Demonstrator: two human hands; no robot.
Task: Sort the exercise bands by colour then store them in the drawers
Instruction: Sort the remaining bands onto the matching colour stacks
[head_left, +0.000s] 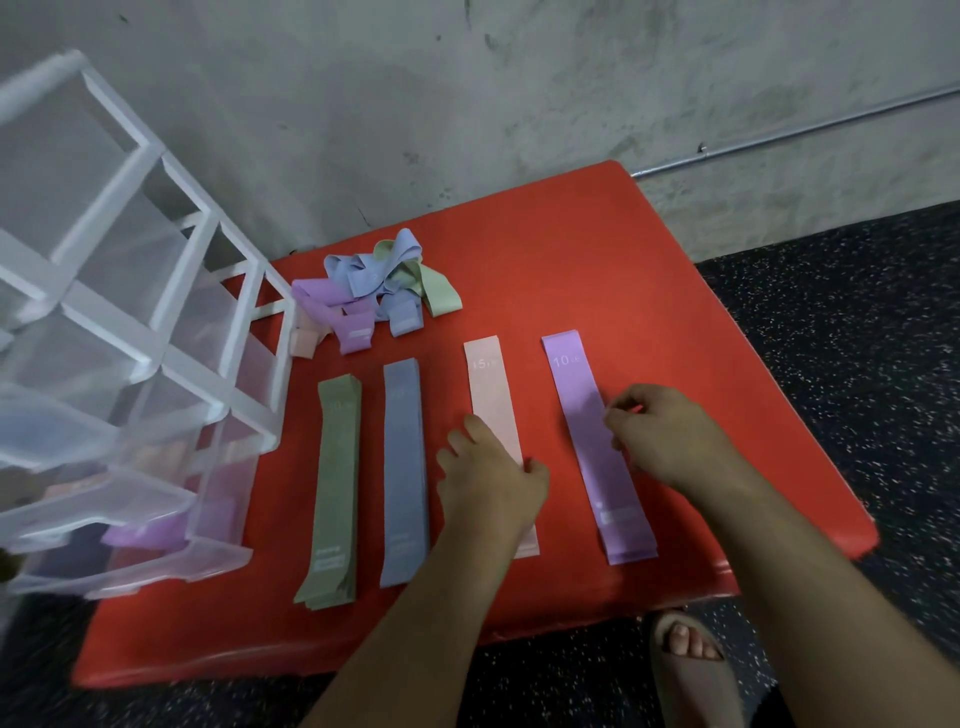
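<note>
Head view: four colour stacks out, hands on pink and purple

- Far left: clear drawer unit (156, 322) with a white frame stands on the left edge of the red pad (623, 249). Its lower drawers are pulled out. A purple band (145, 535) lies in the bottom one. What's in the others is too blurred to tell.
- Just right of the unit, at the back: unsorted pile (379, 286), a tangle of purple, blue and green bands, with one pale pink band (306, 340) at the pile's left edge against the unit.
- Front row, flat, parallel and apart from each other: green stack (335, 493), blue stack (404, 467), pink stack (491, 395), purple stack (597, 452).
- Left hand (488, 478) sits over the lower half of the pink stack. Its fingers are curled at the left edge and the thumb is at the right edge, gripping across the width.
- Right hand (660, 436) is at the right edge of the purple stack, about mid-length. Its fingertips are bunched together and pinch that edge.
- Bottom right, on the speckled floor (857, 364): sandalled foot (691, 660) just off the pad's front edge.
</note>
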